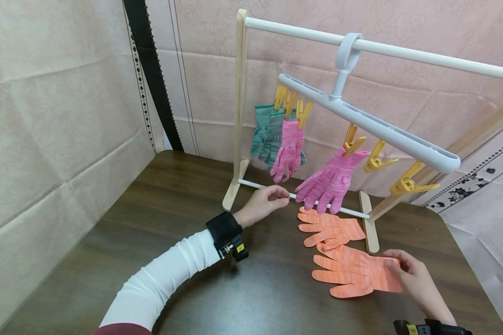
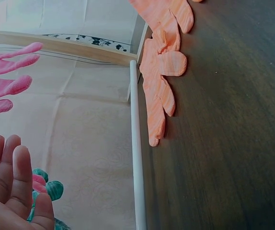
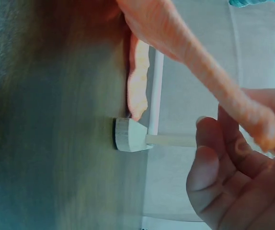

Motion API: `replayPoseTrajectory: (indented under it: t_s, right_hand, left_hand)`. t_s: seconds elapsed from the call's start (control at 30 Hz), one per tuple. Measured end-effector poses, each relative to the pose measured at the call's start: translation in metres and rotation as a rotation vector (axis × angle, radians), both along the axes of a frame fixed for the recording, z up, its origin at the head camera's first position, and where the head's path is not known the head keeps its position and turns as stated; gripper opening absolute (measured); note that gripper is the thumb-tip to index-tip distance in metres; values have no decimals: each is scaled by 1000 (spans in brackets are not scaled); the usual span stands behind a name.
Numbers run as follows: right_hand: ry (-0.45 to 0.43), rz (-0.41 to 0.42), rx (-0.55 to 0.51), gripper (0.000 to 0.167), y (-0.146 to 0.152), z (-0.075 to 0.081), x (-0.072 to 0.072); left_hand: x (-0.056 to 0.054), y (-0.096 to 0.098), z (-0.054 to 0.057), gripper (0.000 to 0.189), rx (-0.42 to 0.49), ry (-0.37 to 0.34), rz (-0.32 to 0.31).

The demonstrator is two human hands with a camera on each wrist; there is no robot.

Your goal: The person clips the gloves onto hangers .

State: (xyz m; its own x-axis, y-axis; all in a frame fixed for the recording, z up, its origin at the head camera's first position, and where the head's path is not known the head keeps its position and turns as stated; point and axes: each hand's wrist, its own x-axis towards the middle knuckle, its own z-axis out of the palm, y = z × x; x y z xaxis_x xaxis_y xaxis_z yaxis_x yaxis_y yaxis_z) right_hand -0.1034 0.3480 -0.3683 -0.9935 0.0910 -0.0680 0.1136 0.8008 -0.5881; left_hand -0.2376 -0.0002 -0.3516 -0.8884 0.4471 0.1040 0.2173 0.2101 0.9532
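My right hand (image 1: 417,279) pinches the cuff of an orange knit glove (image 1: 356,272). The right wrist view shows that cuff raised at the fingers, the glove (image 3: 195,48) sloping down from it. A second orange glove (image 1: 333,228) lies flat on the table just behind, overlapped by the first. My left hand (image 1: 263,204) holds nothing, its fingers loosely bent near the rack's lower bar (image 1: 251,184). Over the table hang a pink glove (image 1: 333,181), another pink glove (image 1: 291,146) and green gloves (image 1: 263,130), clipped to a pale blue hanger (image 1: 369,116).
The hanger hooks over the white top bar (image 1: 293,30) of a wooden rack, whose left post (image 1: 240,93) and right foot (image 1: 370,228) stand on the brown table (image 1: 184,204). Two yellow clips, one mid-right (image 1: 377,160) and one at the end (image 1: 406,182), hold nothing. Patterned cloth surrounds the table.
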Motion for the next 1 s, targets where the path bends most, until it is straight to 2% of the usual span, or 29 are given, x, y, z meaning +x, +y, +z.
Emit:
replayPoseTrajectory:
  t_s: [0.23,0.37,0.43,0.57,0.63,0.7,0.8,0.83,0.87,0.97,1.0]
  right_hand:
    - [107,-23,6,28,-3,6,-1]
    - [155,-34,-18,28,4,0,-4]
    - [169,-27,-39,31,19,-14,-9]
    - [212,-56,-44,34,60,-57,-25]
    - [221,-65,-71,36,75,-73,-31]
    - [211,-88,-92,37,82,-80,-35]
    - [162,-113,-134,38,74,-70,-33]
    - [151,-133,-112,39,68,-63,-31]
    - [140,-146,-132,37,60,-54,-28]
    - [123,-141,-102,37,24,-14,-15]
    - [136,-149,-90,37,13,-4,-11]
  left_hand:
    - [0,-1,1,22,21,15,14]
    - [9,-4,12,23,69,21,7]
    - [14,-5,20,24,87,30,6]
    - [23,-8,33,23,87,36,16]
    - [25,-8,37,23,85,39,21]
    - [26,-8,39,23,85,45,22]
    - [27,-7,40,23,95,62,18]
    - [27,-7,40,24,98,65,13]
    - [27,-7,40,23,98,71,11]
    - [28,-6,41,23,99,78,-6]
    - [25,-5,38,23,97,77,-12]
